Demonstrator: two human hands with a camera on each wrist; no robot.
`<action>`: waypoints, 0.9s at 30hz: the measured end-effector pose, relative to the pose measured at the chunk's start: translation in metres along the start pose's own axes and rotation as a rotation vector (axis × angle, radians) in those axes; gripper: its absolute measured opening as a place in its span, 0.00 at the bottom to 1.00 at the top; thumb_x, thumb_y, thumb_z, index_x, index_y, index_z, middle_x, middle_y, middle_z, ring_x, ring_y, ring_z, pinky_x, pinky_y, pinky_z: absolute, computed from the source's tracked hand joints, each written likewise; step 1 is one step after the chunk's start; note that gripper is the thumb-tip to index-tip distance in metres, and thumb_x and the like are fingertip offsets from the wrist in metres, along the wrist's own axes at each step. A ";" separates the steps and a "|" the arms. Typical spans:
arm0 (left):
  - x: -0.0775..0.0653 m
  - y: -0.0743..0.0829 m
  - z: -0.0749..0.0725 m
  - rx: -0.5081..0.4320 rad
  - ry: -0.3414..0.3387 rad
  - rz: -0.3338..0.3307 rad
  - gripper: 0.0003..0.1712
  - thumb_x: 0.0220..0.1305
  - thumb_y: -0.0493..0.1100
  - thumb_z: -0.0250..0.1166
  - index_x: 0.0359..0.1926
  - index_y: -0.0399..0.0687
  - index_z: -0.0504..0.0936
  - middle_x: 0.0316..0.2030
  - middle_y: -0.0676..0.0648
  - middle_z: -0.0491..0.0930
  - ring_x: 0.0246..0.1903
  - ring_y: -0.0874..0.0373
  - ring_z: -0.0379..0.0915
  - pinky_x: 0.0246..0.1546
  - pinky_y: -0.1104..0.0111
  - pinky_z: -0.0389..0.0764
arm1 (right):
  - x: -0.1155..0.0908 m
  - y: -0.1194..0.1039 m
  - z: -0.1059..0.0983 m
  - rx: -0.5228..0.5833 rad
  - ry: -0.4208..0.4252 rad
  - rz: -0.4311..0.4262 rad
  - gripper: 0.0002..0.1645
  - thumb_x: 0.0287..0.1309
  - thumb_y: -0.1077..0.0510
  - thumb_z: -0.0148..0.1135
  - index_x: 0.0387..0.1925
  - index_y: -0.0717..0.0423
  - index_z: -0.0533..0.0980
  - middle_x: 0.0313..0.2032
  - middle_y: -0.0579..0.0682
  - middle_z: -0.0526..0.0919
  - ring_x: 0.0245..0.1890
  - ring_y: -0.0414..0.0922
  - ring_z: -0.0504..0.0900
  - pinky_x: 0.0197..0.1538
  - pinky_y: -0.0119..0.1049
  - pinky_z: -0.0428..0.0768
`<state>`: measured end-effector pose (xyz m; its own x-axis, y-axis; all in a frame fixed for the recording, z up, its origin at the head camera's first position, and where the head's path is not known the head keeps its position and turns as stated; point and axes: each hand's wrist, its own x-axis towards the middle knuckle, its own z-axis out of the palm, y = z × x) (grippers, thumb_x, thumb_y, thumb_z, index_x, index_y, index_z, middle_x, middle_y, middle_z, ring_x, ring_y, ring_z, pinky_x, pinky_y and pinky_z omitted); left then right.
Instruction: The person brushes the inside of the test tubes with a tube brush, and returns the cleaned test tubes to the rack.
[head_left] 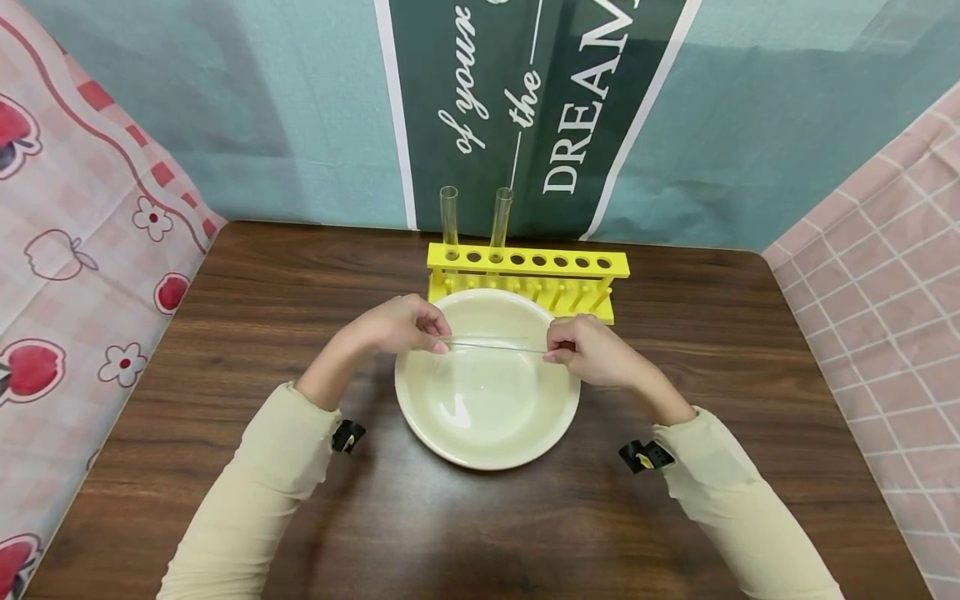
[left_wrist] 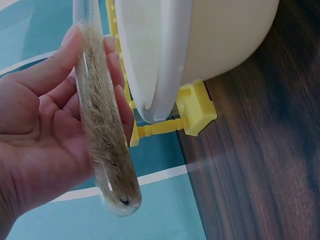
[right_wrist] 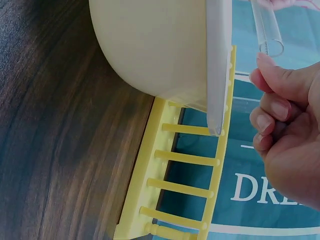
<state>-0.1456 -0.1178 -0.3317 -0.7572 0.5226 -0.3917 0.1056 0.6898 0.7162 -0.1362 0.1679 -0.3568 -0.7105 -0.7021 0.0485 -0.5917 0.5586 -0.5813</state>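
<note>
A clear test tube (left_wrist: 122,205) lies across the fingers of my left hand (head_left: 411,323), which grips it. Inside it sits the tan bristle head of a test tube brush (left_wrist: 100,100), reaching close to the rounded bottom. My right hand (head_left: 588,350) pinches the thin wire handle of the brush beside the tube's open mouth (right_wrist: 272,48), its other fingers curled in. Both hands are over a cream basin (head_left: 487,460), left hand at its left side and right hand at its right, the tube and wire nearly level between them.
Behind the basin stands a yellow test tube rack (head_left: 528,260), partly hidden by the basin's rim. Two upright test tubes (head_left: 449,218) stand in its left part. The brown wooden table (head_left: 480,542) ends at a teal cloth backdrop (head_left: 315,125), with patterned cloths on both sides.
</note>
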 end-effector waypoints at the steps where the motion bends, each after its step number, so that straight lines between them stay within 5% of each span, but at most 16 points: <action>1: 0.000 0.000 0.000 0.001 -0.007 -0.004 0.07 0.55 0.37 0.65 0.35 0.40 0.81 0.30 0.48 0.78 0.35 0.56 0.71 0.39 0.66 0.71 | 0.000 0.001 0.000 -0.001 -0.002 -0.001 0.13 0.50 0.69 0.63 0.16 0.54 0.73 0.19 0.41 0.72 0.21 0.39 0.67 0.26 0.32 0.68; 27: 0.000 -0.008 -0.003 -0.044 -0.013 0.010 0.10 0.55 0.35 0.65 0.39 0.36 0.80 0.30 0.47 0.78 0.34 0.57 0.71 0.37 0.67 0.71 | -0.006 0.012 -0.005 0.048 -0.009 -0.037 0.13 0.50 0.69 0.63 0.16 0.55 0.72 0.20 0.41 0.70 0.21 0.39 0.67 0.26 0.32 0.69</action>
<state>-0.1489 -0.1250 -0.3357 -0.7479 0.5359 -0.3917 0.0842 0.6619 0.7448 -0.1404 0.1809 -0.3601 -0.6850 -0.7258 0.0632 -0.5981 0.5107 -0.6176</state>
